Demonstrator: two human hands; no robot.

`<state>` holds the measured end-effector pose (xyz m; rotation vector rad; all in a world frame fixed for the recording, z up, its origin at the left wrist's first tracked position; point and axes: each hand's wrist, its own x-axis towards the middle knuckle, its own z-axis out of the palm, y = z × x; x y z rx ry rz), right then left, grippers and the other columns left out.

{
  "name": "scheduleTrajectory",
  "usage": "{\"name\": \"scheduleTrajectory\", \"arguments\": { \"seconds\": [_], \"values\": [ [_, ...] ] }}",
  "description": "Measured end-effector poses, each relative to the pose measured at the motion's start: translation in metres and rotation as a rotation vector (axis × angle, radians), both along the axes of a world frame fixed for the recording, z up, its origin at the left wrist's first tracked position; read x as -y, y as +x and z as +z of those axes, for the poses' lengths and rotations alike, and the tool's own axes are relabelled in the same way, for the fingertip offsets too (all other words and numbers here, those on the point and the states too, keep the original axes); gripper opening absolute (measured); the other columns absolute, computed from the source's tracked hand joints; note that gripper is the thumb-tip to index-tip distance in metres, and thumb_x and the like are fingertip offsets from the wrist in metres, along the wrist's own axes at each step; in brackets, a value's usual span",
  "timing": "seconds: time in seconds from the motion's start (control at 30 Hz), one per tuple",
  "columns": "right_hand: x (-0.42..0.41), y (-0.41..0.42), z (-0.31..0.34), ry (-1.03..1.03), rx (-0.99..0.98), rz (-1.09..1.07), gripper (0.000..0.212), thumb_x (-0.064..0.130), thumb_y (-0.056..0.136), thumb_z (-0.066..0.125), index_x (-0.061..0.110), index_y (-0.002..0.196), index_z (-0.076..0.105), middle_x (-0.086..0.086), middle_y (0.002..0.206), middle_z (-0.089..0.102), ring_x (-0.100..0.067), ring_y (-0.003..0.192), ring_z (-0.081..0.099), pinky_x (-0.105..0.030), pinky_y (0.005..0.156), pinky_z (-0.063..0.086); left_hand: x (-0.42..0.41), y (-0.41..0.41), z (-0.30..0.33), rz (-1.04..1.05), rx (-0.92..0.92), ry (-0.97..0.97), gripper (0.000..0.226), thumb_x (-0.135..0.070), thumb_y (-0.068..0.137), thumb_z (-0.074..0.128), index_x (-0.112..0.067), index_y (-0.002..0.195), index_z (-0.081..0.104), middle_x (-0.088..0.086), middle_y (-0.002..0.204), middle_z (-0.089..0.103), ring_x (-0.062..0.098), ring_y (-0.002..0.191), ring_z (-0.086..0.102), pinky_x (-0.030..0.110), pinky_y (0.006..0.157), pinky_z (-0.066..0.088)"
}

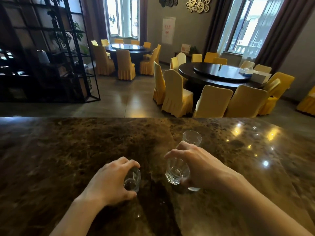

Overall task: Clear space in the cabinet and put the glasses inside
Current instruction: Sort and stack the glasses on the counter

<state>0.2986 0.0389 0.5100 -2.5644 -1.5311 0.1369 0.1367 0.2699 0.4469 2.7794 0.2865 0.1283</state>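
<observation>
Low and left of centre in the frame, the left hand [111,180] wraps a small clear glass [132,180] on the dark brown marble counter [68,150]. Right of centre, the right hand [196,165] grips a faceted clear tumbler [177,171], tilted. Just above stands a third clear glass [192,137], untouched.

Mottled brown-gold marble counter [85,150] — clear glasses [177,171] — yellow chair covers [175,92], dark round tables [219,74]

2 bare forearms lead to the left hand [109,181] and right hand [202,166]; no sleeves show.
</observation>
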Motion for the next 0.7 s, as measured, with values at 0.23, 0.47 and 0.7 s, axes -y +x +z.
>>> {"name": "scheduleTrajectory", "arguments": {
  "seconds": [0.23,0.47,0.7],
  "values": [
    [0.060,-0.050,-0.005,-0.014,0.029,0.006,0.085,0.038,0.069,0.091,0.049,0.139,0.045,0.009,0.125,0.048,-0.015,0.112,0.049,-0.039,0.091,0.055,0.050,-0.043,0.010,0.025,0.002,0.061,0.081,-0.059,0.065,0.083,-0.048,0.135,0.044,-0.026,0.125,0.048,0.005,0.114,0.052,0.028,0.097,0.049],
    [0.126,-0.086,-0.013,-0.043,0.058,0.022,0.077,0.021,0.075,0.087,0.046,0.138,0.050,0.003,0.127,0.049,-0.019,0.111,0.052,-0.036,0.088,0.055,0.131,-0.088,0.014,0.078,-0.015,0.102,0.078,-0.056,0.067,0.084,-0.046,0.134,0.046,-0.021,0.123,0.050,0.005,0.111,0.053,0.028,0.094,0.051],
    [0.203,-0.134,-0.025,-0.090,0.005,-0.013,0.081,0.033,0.067,0.090,0.043,0.137,0.050,0.004,0.119,0.049,-0.020,0.108,0.052,-0.036,0.084,0.054,0.209,-0.133,0.011,0.116,-0.049,0.113,0.079,-0.059,0.062,0.085,-0.049,0.131,0.046,-0.022,0.119,0.050,0.006,0.106,0.054,0.027,0.091,0.051]
  ]
}}
